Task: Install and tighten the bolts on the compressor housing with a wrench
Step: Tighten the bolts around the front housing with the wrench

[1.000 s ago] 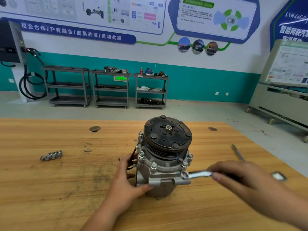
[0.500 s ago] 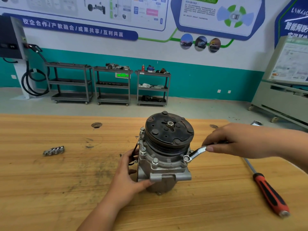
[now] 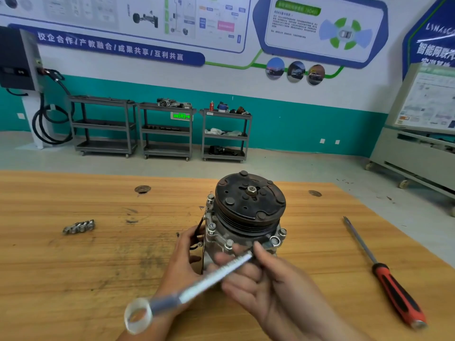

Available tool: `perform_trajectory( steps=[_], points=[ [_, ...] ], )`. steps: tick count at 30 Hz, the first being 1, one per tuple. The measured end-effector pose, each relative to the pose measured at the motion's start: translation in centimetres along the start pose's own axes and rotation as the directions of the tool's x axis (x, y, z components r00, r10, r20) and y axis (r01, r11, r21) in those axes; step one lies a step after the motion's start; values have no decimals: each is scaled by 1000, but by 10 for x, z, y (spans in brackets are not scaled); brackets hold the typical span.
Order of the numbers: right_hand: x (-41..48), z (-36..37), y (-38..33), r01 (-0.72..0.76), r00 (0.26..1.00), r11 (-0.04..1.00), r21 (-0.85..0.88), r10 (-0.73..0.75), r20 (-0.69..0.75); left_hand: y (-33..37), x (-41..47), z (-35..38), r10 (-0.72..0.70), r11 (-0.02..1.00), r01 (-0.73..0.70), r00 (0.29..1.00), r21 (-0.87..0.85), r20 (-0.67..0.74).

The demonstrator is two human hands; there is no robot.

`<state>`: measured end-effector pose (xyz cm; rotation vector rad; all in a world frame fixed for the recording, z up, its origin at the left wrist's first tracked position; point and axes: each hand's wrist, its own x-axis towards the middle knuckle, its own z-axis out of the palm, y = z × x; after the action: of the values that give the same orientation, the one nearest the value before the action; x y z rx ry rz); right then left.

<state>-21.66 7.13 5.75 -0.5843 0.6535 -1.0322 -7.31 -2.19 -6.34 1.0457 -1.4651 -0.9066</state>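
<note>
The compressor (image 3: 246,217) stands upright near the middle of the wooden surface (image 3: 73,279), its dark pulley facing up. 5 bolts (image 3: 229,243) show around the housing flange. The wrench (image 3: 221,271) slants from the front-right bolt down toward the camera, its near ring end blurred; a thumb hides where its far end meets the bolt. The right hand (image 3: 266,284) grips the wrench shaft with curled fingers. The left hand (image 3: 181,264) holds the housing's left side, partly hidden. A red-and-black screwdriver (image 3: 394,294) lies well apart to the right. A row of loose bolts (image 3: 78,227) lies to the left.
</note>
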Motion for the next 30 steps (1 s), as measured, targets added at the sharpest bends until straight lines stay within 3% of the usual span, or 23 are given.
perform_trajectory(
  steps=[3,5,7,9,12,14,16,19,21,26,30],
  points=[
    [13,20,13,133,991,963,236,-136,-5,2,1,1,-9,999,9,1000,39,4],
    [8,25,19,154,987,960,236,-161,11,4,3,4,12,999,-11,1000,38,-17],
    [-1,16,24,122,991,987,104,-128,48,7,0,4,-16,1000,15,998,-24,-54],
    [-14,-6,28,98,991,983,-153,-82,105,7,-2,2,-45,998,44,999,-53,-10],
    [-32,-39,17,57,980,879,-474,40,193,7,-4,-4,-28,999,26,998,42,55],
    [-45,-58,-1,76,988,746,-662,34,152,9,-4,-4,-36,999,34,997,34,62],
    [-53,-70,-28,106,991,542,-834,9,132,8,-3,-4,-40,998,37,998,42,59],
    [-58,-68,-69,140,990,-30,-990,22,140,11,-5,-5,-48,999,47,997,26,53],
    [-55,-61,-91,135,990,-276,-952,-12,143,13,-5,-4,-53,998,52,997,22,53],
    [-30,-47,-125,108,992,-482,-870,-4,125,12,-5,-5,-63,998,62,995,23,72],
    [-18,-39,-135,104,995,-539,-836,52,91,12,-5,-5,-53,998,52,996,22,68]
  ],
)
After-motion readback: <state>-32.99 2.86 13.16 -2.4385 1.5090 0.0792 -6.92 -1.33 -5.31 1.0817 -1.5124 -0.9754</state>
